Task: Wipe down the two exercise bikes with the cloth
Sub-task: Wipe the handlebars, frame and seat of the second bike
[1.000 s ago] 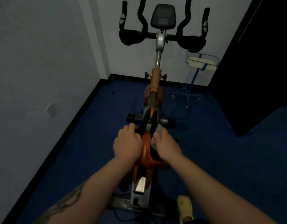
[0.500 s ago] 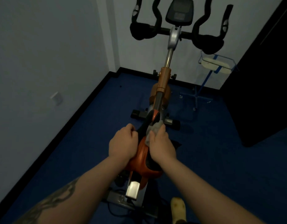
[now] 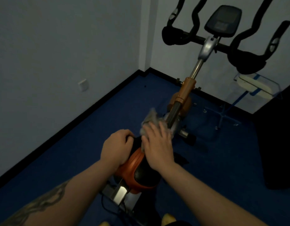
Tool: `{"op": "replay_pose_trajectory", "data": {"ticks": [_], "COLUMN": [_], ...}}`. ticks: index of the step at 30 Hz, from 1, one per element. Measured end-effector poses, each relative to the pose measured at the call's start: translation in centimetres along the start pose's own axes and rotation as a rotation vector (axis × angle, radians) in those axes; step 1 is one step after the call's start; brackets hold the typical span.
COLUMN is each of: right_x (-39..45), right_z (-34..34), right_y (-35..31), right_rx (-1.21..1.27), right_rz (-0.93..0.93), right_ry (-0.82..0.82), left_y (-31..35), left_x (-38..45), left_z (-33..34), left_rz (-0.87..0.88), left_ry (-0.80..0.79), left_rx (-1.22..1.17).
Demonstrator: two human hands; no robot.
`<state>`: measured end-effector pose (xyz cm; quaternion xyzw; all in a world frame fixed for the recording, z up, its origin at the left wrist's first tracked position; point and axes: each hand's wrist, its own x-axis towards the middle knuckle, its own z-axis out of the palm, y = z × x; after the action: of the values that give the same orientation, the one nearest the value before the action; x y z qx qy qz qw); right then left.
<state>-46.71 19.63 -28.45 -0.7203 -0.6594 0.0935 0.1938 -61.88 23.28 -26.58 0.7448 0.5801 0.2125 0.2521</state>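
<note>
Right hand (image 3: 158,148), fingers flat, pressing cloth (image 3: 150,121) on saddle (image 3: 139,170); left hand (image 3: 115,148) gripping saddle nose. Handlebars (image 3: 238,61) apparently unwiped; second bike unseen.

The cloth (image 3: 150,121) is motion-blurred and partly covered by the right hand (image 3: 159,144), so its edges & the way it is held can't be made out. The front of the saddle (image 3: 137,168) is hidden under both hands, and the left hand (image 3: 115,149) has its fingertips curled out of sight. The handlebars (image 3: 238,62) are cut off by the top edge, the yellow shoes (image 3: 168,219) by the bottom edge, and the console (image 3: 222,20) screen is too dim to be read.
</note>
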Motion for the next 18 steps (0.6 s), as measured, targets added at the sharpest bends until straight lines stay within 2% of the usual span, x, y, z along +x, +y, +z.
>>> {"op": "replay_pose_trajectory", "data": {"ticks": [3, 7, 9, 11, 13, 14, 16, 18], "right_x": [1.9, 6.8, 6.6, 4.7, 3.1, 3.1, 4.7, 6.2], "right_z": [-0.7, -2.6, -2.5, -1.8, -1.5, -1.6, -1.9, -2.2], "right_y": [1.0, 0.6, -0.1, 0.0, 0.8, 1.2, 1.3, 0.4], "right_rx": [0.017, -0.314, -0.366, -0.206, 0.023, 0.056, -0.010, -0.141], "right_rz": [-0.165, -0.249, -0.340, -0.411, -0.455, -0.472, -0.470, -0.460], "right_ry": [-0.117, -0.297, -0.346, -0.330, -0.311, -0.325, -0.362, -0.332], "left_y": [0.2, 0.9, 1.3, 1.7, 1.9, 1.8, 1.4, 1.2], "left_x": [-0.3, -0.4, -0.8, -1.4, -2.1, -2.4, -2.2, -2.0], "left_z": [0.2, 0.0, 0.3, 0.9, 1.5, 1.7, 1.5, 1.3], "left_rz": [-0.040, -0.135, -0.208, -0.308, -0.390, -0.412, -0.437, -0.433], "left_ry": [0.077, 0.135, 0.125, 0.125, 0.162, 0.192, 0.232, 0.238], "left_rx": [0.103, 0.299, 0.384, 0.353, 0.230, 0.163, 0.053, 0.026]}}
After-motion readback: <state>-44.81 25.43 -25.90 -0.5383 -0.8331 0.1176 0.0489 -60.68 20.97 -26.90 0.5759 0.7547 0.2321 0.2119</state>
